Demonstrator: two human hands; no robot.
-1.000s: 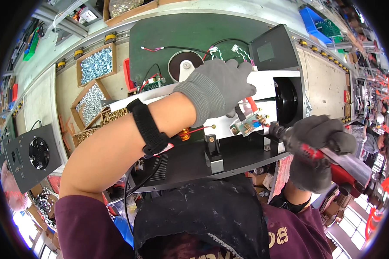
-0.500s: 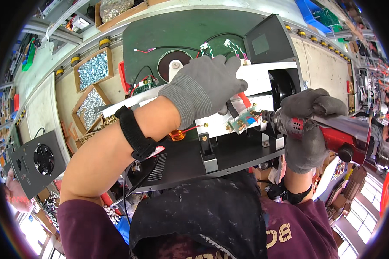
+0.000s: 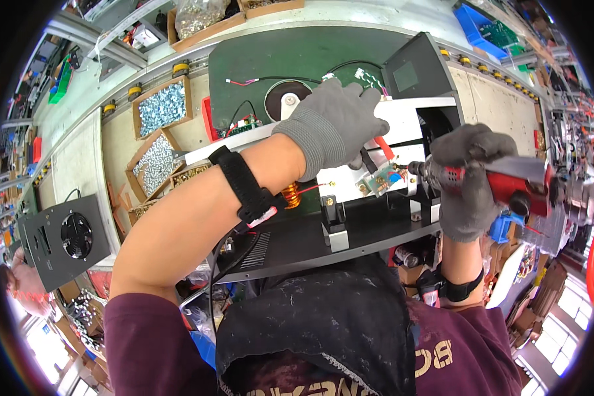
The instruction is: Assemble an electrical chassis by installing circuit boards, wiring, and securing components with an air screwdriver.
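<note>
My right hand [image 3: 472, 178], in a grey glove, is wrapped round a red and grey power screwdriver [image 3: 508, 188]. The tool lies nearly level, its nose pointing left at the edge of a small green circuit board [image 3: 381, 181]. That board sits on the silvery plate [image 3: 402, 123] of a black metal housing [image 3: 290, 247]. Over the plate, my gloved left hand [image 3: 336, 122] has its fingers bent down beside a red-sleeved lead [image 3: 383, 146] and a black lead [image 3: 368, 161]. What lies under those fingers is hidden. A copper coil [image 3: 292, 195] shows below my left wrist.
A round dark transformer [image 3: 285, 99] and loose wires lie on the green mat [image 3: 257, 56]. Left of it stand boxes of small metal fasteners [image 3: 162, 109]. A black panel with a fan [image 3: 66, 237] lies far left; a blue bin [image 3: 478, 30] stands back right.
The whole view has shifted, so the bench appears farther right and slightly lower. Both hands keep about the same places on the unit, with the screwdriver still at the small board.
</note>
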